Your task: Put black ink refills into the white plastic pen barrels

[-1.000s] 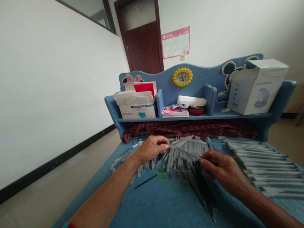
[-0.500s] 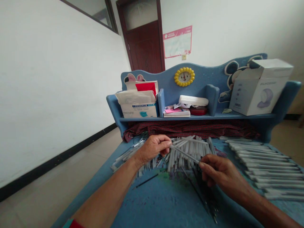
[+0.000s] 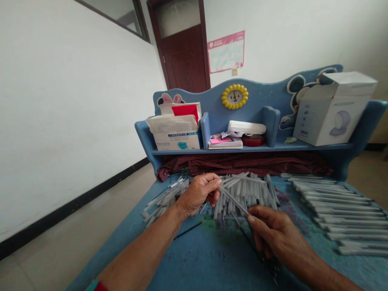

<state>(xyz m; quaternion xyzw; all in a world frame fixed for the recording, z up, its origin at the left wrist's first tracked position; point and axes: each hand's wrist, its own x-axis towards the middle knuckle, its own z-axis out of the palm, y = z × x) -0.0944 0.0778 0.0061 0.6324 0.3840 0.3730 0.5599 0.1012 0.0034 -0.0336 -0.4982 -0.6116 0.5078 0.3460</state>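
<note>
My left hand is closed, with thumb and forefinger pinching the far end of a clear pen barrel. The barrel slants down to the right, and its near end meets the closed fingertips of my right hand. A dark tip shows above the right forefinger; I cannot tell what it belongs to. Dark pen refills lie under and beside the right hand, partly hidden by it. Behind both hands spreads a pile of translucent pen barrels. One dark refill lies alone near my left wrist.
Pens lie in a row on the right of the blue table. A checked cloth runs below a blue shelf. The shelf bears a mask box, papers, a yellow clock and a white carton.
My right hand has moved slightly left and nearer to me, along with the barrel's near end. My left hand has shifted slightly right and still pinches the barrel.
</note>
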